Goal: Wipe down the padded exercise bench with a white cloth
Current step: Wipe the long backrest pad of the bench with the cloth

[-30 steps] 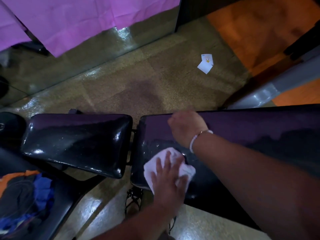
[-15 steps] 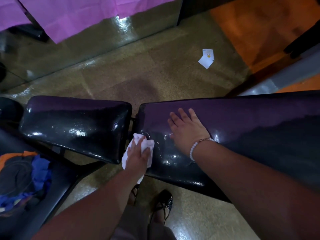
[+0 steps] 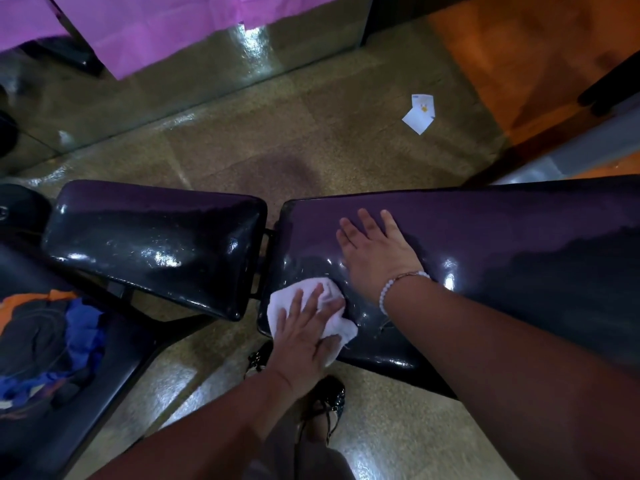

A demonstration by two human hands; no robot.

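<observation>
The padded bench is glossy dark purple-black, in two pads. The long back pad [image 3: 491, 244] runs to the right; the shorter seat pad [image 3: 152, 240] lies left of a narrow gap. My left hand [image 3: 304, 336] presses a crumpled white cloth [image 3: 317, 306] flat onto the near left corner of the long pad. My right hand [image 3: 375, 252], wearing a white bead bracelet, lies palm down with fingers spread on the same pad, just behind and right of the cloth. It holds nothing.
A second black seat at lower left carries bundled blue and orange fabric [image 3: 45, 344]. White paper scraps [image 3: 420, 114] lie on the shiny floor beyond the bench. My black shoes [image 3: 327, 400] stand under the bench's near edge. Pink sheeting [image 3: 166, 26] hangs at the back.
My left hand slid the cloth from the pad's left end edge by the gap back onto the near corner of the top surface. My right hand stayed flat on the pad.
</observation>
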